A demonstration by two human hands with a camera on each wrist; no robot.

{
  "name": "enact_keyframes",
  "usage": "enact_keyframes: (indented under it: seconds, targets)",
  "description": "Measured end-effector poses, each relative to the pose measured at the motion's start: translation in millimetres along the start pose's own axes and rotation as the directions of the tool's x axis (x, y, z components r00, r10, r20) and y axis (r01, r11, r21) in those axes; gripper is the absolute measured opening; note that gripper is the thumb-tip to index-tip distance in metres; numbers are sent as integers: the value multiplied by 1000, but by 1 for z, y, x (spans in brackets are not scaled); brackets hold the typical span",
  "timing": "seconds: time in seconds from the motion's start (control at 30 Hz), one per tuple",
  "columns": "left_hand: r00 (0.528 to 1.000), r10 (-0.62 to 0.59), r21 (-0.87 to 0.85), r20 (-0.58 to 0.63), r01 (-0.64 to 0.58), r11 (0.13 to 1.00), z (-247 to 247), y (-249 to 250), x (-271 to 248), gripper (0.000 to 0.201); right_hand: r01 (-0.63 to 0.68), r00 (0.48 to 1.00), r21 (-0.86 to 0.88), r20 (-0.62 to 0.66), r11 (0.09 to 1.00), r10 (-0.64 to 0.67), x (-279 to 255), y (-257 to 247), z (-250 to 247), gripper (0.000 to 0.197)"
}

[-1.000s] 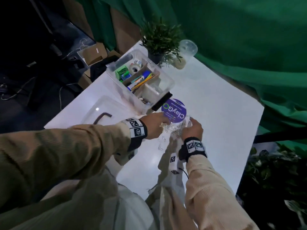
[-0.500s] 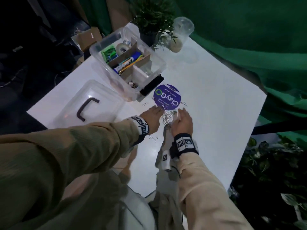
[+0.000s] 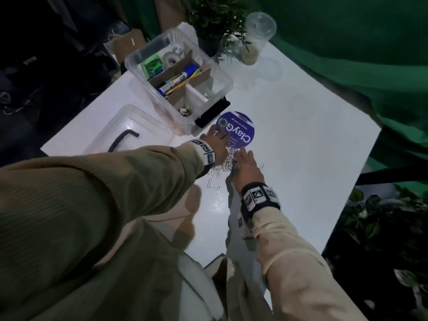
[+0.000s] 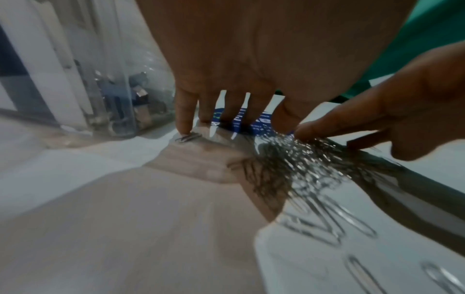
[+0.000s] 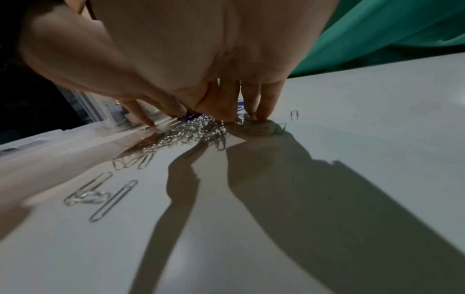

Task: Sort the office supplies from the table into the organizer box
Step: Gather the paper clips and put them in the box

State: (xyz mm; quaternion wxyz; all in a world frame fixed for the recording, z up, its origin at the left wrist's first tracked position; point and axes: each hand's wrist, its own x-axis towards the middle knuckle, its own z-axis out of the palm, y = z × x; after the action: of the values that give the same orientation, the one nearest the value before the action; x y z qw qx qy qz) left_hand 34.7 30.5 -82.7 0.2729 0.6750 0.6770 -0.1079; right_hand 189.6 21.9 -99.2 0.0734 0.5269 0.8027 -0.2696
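A heap of silver paper clips lies on the white table just in front of a round purple ClayGo pack. My left hand lies on the heap's left side with its fingers straight and spread, fingertips down on the table and on one clip. On the heap's right side rests my right hand, fingers straight and pressing on the clips. Several loose clips lie nearer to me. The clear organizer box stands behind at the left, holding markers, tape and a green item.
The box's clear lid with a black handle lies left of my hands. A black flat object sits against the box. A potted plant and a plastic cup stand at the far edge. Green cloth hangs to the right.
Both hands have moved forward over the clips and now lie flatter, fingers spread; the left fingertips now reach the purple pack. The head view has tilted down.
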Motion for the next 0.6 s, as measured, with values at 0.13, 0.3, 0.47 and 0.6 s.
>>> enact_keyframes:
  seconds: [0.13,0.3,0.47,0.6]
  targets:
    - [995,97,40,-25,-95,995,24,1,-18,57,-5,987,203,-155,979,37,-17,9,10,57]
    - [974,153,-64,-164,-165,984,35,-15,-36,62,-65,971,161,-218,985,100,-21,11,1,54]
    - [979,118,1,-163,-120,993,27,-10,-30,76,-131,983,-15,-129,991,128,-10,-9,-1,49]
    - [989,94,5,-117,-94,996,17,-3,-24,54,-160,982,-58,-113,985,153,-4,-17,-2,23]
